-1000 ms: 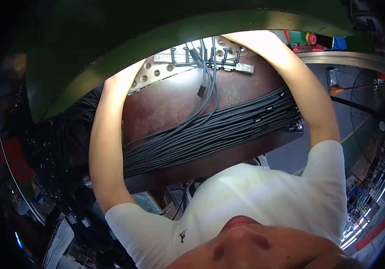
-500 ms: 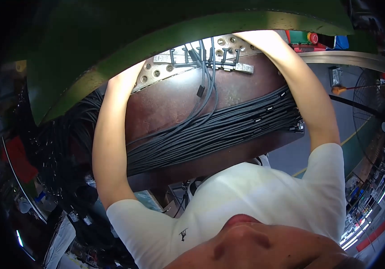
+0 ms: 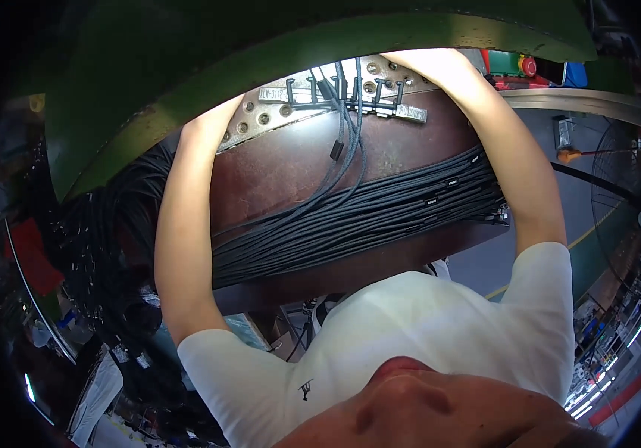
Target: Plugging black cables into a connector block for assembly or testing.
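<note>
Both my forearms reach up under the green machine housing (image 3: 320, 57), which hides my left hand and my right hand. My left wrist goes beneath it near the left end of a perforated metal plate (image 3: 242, 128); my right wrist, washed out by bright light, passes over the plate's right side. Between them is a metal fixture bar (image 3: 412, 113) with upright black pegs. Several dark cables (image 3: 353, 138) run down from under the housing past the fixture, and one carries a small black block (image 3: 336, 150). What my fingers touch cannot be seen.
A thick bundle of black cables (image 3: 335, 228) lies across the brown table (image 3: 276, 168) in front of me. More black cables (image 3: 111, 246) hang at the left. A red emergency button (image 3: 528, 67) is at the upper right, a fan (image 3: 638, 213) farther right.
The view has shifted very slightly. My forearms stay nearly where they were, and the cables and fixture keep their places.
</note>
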`<act>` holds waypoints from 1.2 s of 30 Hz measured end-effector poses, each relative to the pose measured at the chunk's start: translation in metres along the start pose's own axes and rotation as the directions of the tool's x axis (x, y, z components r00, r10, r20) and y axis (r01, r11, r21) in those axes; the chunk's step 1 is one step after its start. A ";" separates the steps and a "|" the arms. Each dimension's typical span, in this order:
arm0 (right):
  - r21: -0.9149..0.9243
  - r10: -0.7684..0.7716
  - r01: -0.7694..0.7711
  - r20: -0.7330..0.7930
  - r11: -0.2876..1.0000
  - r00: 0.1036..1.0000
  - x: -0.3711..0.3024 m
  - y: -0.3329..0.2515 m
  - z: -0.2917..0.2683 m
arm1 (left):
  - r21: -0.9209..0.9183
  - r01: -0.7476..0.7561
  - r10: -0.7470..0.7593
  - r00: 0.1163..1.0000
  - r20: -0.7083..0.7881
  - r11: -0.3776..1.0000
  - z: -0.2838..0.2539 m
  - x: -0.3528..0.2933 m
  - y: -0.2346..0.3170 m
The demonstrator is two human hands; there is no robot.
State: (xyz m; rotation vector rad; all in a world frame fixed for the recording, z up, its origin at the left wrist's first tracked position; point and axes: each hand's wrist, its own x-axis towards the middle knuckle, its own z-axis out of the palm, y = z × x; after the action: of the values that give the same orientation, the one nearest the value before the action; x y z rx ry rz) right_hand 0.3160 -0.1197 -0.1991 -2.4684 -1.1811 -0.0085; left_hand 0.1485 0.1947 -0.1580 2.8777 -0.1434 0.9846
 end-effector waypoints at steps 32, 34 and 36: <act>0.126 -0.009 0.005 0.029 0.992 1.000 0.012 -0.028 -0.026 | 0.243 -0.265 0.243 0.963 0.117 0.933 -0.044 0.038 0.044; -0.122 0.101 -0.084 0.136 0.989 0.986 0.022 -0.059 -0.042 | 0.128 0.061 -0.097 0.950 0.297 0.990 -0.055 0.039 0.051; -0.083 0.034 -0.027 0.083 0.996 0.996 0.014 -0.076 -0.062 | 0.042 0.136 -0.142 0.948 0.285 0.990 -0.066 0.035 0.051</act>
State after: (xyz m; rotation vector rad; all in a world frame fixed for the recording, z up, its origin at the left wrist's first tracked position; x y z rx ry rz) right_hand 0.2784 -0.0892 -0.1132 -2.5803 -1.2001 0.0576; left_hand 0.1299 0.1505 -0.0816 2.9858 0.0503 0.5442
